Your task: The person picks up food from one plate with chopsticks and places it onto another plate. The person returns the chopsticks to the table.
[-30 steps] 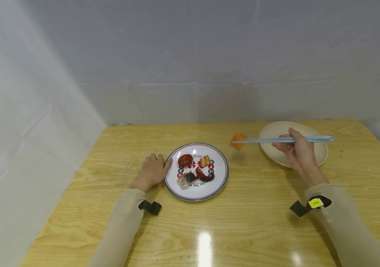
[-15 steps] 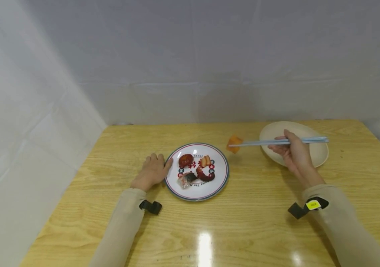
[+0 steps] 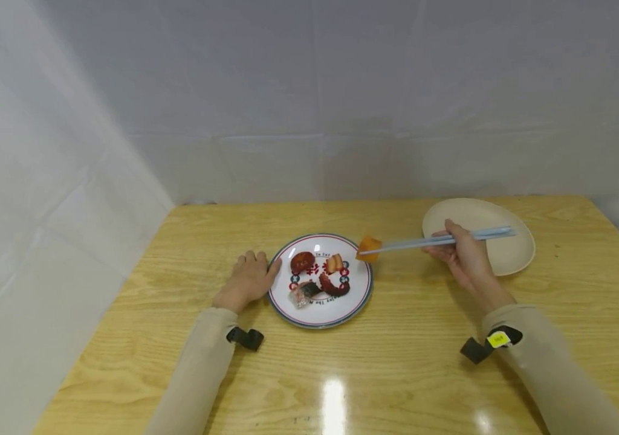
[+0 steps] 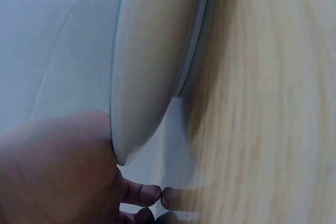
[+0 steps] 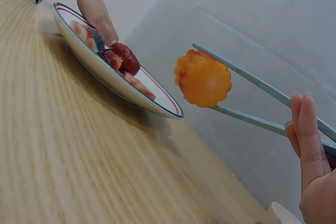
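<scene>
In the head view my right hand [image 3: 467, 257] grips a pair of pale blue chopsticks [image 3: 413, 243]. Between their tips an orange, round food piece with a scalloped edge [image 5: 203, 78] is pinched, overlapping the right rim of a white plate [image 3: 354, 301] with red and blue trim. On that plate lie a brown egg-shaped piece [image 3: 302, 261], a small layered slice [image 3: 335, 263], a dark red curled piece [image 3: 335, 286] and a fish-like chunk with dark skin [image 3: 303, 293]. My left hand [image 3: 248, 278] rests at the plate's left side, thumb against the rim, other fingertips down at the tabletop.
A cream oval plate [image 3: 516, 251] stands at the back right, partly behind my right hand. The wooden table [image 3: 407, 362] ends at a pale sheet wall [image 3: 266, 163] behind it, and another pale sheet hangs at the left.
My right hand has moved left and slightly nearer, carrying the chopsticks and orange piece from over the table to the plate's right rim. My left hand and both plates stay in place.
</scene>
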Demonstrator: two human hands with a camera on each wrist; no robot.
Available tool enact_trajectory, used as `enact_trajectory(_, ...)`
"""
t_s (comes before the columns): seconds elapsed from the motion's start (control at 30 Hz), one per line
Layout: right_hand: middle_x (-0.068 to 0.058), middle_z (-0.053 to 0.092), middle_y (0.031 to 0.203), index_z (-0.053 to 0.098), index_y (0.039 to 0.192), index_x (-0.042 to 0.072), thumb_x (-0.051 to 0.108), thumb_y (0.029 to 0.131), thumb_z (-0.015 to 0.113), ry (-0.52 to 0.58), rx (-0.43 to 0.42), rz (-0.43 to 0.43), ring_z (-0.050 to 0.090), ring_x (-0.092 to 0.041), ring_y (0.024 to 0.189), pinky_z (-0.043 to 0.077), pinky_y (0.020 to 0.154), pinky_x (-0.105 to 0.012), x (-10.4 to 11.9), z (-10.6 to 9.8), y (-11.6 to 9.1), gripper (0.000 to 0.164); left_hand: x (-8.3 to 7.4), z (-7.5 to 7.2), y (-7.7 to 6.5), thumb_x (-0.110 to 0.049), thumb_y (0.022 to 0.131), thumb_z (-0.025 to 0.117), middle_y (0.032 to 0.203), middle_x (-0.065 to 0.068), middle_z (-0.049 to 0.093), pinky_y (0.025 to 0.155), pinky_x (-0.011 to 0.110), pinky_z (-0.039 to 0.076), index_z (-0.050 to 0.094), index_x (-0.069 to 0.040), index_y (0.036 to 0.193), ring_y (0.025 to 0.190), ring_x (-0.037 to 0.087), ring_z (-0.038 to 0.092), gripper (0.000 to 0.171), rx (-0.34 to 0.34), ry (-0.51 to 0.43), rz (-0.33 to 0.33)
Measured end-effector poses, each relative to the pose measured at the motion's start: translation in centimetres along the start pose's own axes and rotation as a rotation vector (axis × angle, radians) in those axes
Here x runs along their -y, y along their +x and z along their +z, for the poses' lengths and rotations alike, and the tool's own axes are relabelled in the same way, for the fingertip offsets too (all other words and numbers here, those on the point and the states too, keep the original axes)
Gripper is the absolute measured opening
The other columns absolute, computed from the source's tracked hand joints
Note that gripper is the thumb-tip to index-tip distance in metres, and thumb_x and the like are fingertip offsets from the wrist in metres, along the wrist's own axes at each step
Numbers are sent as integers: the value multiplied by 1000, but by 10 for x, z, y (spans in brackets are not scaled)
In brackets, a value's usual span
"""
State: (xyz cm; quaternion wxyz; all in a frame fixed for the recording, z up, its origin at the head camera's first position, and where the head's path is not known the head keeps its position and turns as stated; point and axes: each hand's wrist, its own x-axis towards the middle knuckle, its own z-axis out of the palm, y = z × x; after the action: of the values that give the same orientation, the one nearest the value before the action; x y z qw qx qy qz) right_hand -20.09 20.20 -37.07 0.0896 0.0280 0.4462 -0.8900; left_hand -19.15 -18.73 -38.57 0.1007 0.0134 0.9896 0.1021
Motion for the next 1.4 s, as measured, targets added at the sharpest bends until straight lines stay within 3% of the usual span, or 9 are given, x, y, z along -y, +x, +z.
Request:
enact_trajectory(0.33, -13, 68, 64, 67, 73, 1, 14, 105, 35, -32, 21, -12, 70, -20, 62, 54, 58, -23, -15, 4, 0, 47, -1, 1, 0, -41, 105, 29, 120, 29, 41, 103, 52, 29, 41, 11, 131, 112, 42, 39, 60, 1, 0, 1)
enact_trajectory(0.67, -13, 69, 68, 68, 77, 1, 16, 104, 42, -63, 93, -82, 71, -21, 65, 55, 61, -26, -19, 3, -1, 41, -2, 0, 2, -42, 104, 29, 120, 29, 42, 102, 52, 30, 42, 11, 129, 112, 42, 40, 60, -7, 3, 7)
enact_trajectory(0.77, -12, 70, 69, 68, 77, 3, 19, 103, 45, -122, 101, -112, 71, -20, 65, 55, 61, -26, -17, 6, -2, 39, -1, 0, 2, -42, 104, 29, 119, 29, 42, 102, 52, 30, 42, 11, 128, 112, 42, 40, 60, -9, -5, 8)
enact_trajectory(0.93, -10, 70, 68, 67, 77, 5, 23, 103, 48, -212, 79, -120, 71, -18, 64, 55, 61, -26, -15, 12, -3, 36, 1, 0, 1, -42, 104, 30, 118, 29, 42, 102, 51, 30, 43, 12, 128, 112, 42, 40, 60, -11, -15, 12)
enact_trajectory(1.27, -9, 69, 65, 70, 73, 5, 24, 104, 44, -154, 38, -128, 69, -17, 59, 54, 56, -26, -3, 14, -5, 45, 0, 0, 1, -42, 104, 29, 118, 30, 42, 103, 52, 29, 42, 12, 127, 113, 44, 40, 60, -15, -19, 16)
enact_trajectory(1.4, -2, 69, 69, 68, 71, 8, 27, 104, 42, -170, -24, -126, 66, -12, 63, 53, 65, -23, 4, 16, -10, 46, 1, -1, 1, -42, 104, 29, 121, 30, 42, 104, 53, 28, 42, 12, 129, 115, 44, 39, 60, -9, -17, 12)
